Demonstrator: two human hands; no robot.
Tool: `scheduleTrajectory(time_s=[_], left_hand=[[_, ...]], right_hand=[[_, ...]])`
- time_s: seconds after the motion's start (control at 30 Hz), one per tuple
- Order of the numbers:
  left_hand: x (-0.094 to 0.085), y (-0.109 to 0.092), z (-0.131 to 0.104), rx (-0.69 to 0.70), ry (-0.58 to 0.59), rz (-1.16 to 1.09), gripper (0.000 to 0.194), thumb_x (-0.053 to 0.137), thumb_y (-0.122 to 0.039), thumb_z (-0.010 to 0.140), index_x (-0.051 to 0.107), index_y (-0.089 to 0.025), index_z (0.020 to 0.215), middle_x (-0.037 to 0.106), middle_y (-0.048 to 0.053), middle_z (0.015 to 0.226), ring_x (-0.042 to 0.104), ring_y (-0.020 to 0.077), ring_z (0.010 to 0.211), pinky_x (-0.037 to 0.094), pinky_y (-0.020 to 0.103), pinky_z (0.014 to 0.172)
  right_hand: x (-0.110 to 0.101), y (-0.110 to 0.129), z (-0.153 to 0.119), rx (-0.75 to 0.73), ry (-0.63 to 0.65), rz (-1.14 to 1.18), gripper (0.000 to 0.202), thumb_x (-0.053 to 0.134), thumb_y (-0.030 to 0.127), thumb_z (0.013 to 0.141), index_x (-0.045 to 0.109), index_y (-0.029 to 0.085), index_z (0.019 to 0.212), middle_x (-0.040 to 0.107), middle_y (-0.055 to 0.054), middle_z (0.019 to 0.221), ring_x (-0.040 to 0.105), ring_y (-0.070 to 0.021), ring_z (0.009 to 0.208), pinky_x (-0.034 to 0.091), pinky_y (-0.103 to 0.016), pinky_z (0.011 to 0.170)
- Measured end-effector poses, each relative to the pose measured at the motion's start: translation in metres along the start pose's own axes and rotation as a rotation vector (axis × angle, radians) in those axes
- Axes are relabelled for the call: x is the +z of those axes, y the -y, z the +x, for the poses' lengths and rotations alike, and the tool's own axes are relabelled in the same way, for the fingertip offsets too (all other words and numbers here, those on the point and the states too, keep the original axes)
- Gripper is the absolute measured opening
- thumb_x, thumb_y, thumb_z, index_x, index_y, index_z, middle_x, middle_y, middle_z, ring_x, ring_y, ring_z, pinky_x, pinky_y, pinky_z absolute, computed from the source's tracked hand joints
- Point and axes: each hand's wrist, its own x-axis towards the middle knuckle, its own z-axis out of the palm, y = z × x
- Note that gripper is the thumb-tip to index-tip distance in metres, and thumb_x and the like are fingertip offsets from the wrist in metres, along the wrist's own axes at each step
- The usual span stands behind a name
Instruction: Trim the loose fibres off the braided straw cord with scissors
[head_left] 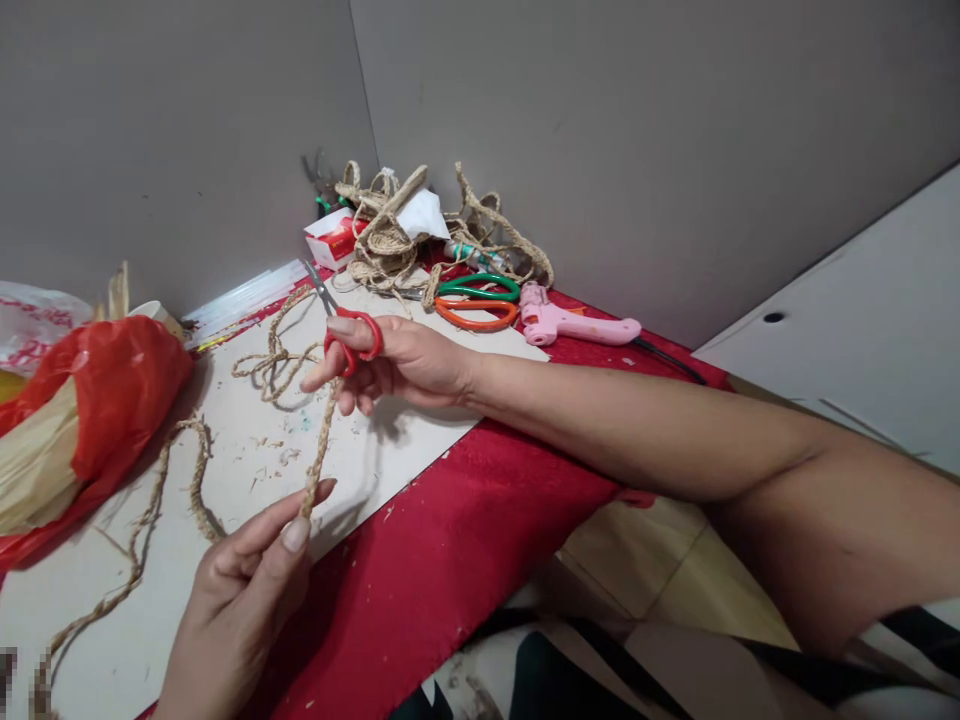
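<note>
My left hand (251,580) pinches a braided straw rope (321,450) between thumb and fingers, low in the head view. From there the rope runs up to my right hand (405,360), and a further length of it trails away to the left across the white board. Red-handled scissors (360,338) hang on the thumb and fingers of my right hand, blades pointing up and away to the left. Whether the right fingers also grip the rope behind the scissors, I cannot tell. A loose tangle of thin braid (274,365) lies just beyond the scissors.
Scraps dot the white board (405,450) on a red cloth (450,520). Behind lie coiled braids (390,235), scissors with green and orange handles (478,302) and a pink glue gun (574,320). On the left is a red plastic bag (135,380) of straw strips. Grey walls stand behind.
</note>
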Motion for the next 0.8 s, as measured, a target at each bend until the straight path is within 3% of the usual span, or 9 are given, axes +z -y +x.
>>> scheduleTrajectory(time_s=[0.07, 0.13, 0.23, 0.33, 0.43, 0.53, 0.63, 0.8], left_hand=[[0.0, -0.001, 0.004, 0.014, -0.054, -0.014, 0.046, 0.077, -0.044, 0.065, 0.072, -0.018, 0.104, 0.028, -0.008, 0.048, 0.022, 0.0056, 0.043, 0.016, 0.017, 0.04], [-0.002, -0.002, 0.01, 0.038, -0.095, -0.026, 0.048, 0.076, -0.045, 0.065, 0.071, -0.017, 0.105, 0.028, -0.009, 0.047, 0.021, 0.0052, 0.042, 0.015, 0.017, 0.038], [-0.007, -0.003, 0.02, 0.087, -0.123, -0.036, 0.044, 0.073, -0.044, 0.069, 0.07, -0.016, 0.102, 0.025, -0.01, 0.046, 0.019, 0.005, 0.04, 0.014, 0.017, 0.036], [-0.012, -0.001, 0.026, 0.178, -0.16, -0.013, 0.034, 0.069, -0.042, 0.075, 0.069, -0.017, 0.098, 0.029, -0.01, 0.045, 0.022, 0.0054, 0.04, 0.017, 0.016, 0.036], [-0.015, 0.003, 0.027, 0.257, -0.202, 0.079, 0.029, 0.068, -0.042, 0.076, 0.068, -0.019, 0.094, 0.047, -0.005, 0.05, 0.035, 0.0067, 0.045, 0.026, 0.015, 0.039], [-0.014, 0.004, 0.025, 0.279, -0.227, 0.101, 0.027, 0.07, -0.042, 0.074, 0.069, -0.021, 0.091, 0.06, -0.002, 0.065, 0.045, 0.0087, 0.051, 0.034, 0.018, 0.043], [-0.01, 0.001, 0.021, 0.296, -0.298, 0.147, 0.023, 0.072, -0.043, 0.073, 0.069, -0.024, 0.085, 0.062, -0.002, 0.068, 0.048, 0.0105, 0.053, 0.038, 0.02, 0.045], [-0.006, 0.001, 0.019, 0.391, -0.411, 0.263, 0.022, 0.072, -0.042, 0.072, 0.069, -0.025, 0.084, 0.064, -0.003, 0.07, 0.051, 0.0116, 0.055, 0.042, 0.022, 0.05]], right_hand=[[-0.004, 0.004, -0.001, 0.08, -0.036, -0.104, 0.044, 0.057, 0.058, 0.079, 0.063, 0.014, 0.085, 0.069, -0.007, 0.089, 0.062, -0.0082, 0.055, 0.045, -0.017, 0.042], [-0.009, 0.01, -0.002, 0.134, -0.111, -0.194, 0.046, 0.059, 0.058, 0.078, 0.064, 0.015, 0.092, 0.07, -0.006, 0.085, 0.059, -0.0066, 0.048, 0.042, -0.016, 0.037], [-0.013, 0.023, -0.003, 0.184, -0.16, -0.265, 0.05, 0.058, 0.059, 0.078, 0.063, 0.014, 0.098, 0.065, -0.001, 0.06, 0.048, -0.0046, 0.036, 0.037, -0.015, 0.033], [-0.006, 0.029, -0.007, 0.121, -0.164, -0.215, 0.048, 0.052, 0.058, 0.083, 0.064, 0.012, 0.092, 0.044, 0.008, 0.037, 0.03, -0.0025, 0.027, 0.034, -0.015, 0.032], [0.014, 0.024, -0.017, 0.157, -0.034, -0.065, 0.044, 0.048, 0.053, 0.087, 0.064, 0.012, 0.079, 0.032, 0.012, 0.031, 0.02, -0.002, 0.026, 0.033, -0.016, 0.033], [0.039, 0.011, -0.032, 0.305, 0.172, 0.008, 0.045, 0.049, 0.052, 0.086, 0.063, 0.011, 0.073, 0.04, 0.008, 0.033, 0.036, -0.004, 0.028, 0.026, -0.015, 0.031], [0.057, 0.0, -0.045, 0.485, 0.322, 0.063, 0.047, 0.048, 0.052, 0.086, 0.064, 0.01, 0.072, 0.045, 0.007, 0.037, 0.038, -0.0022, 0.031, 0.023, -0.014, 0.032], [0.065, -0.014, -0.048, 0.645, 0.339, 0.187, 0.048, 0.046, 0.055, 0.086, 0.059, 0.011, 0.071, 0.049, 0.005, 0.042, 0.041, -0.0027, 0.033, 0.03, -0.013, 0.033]])
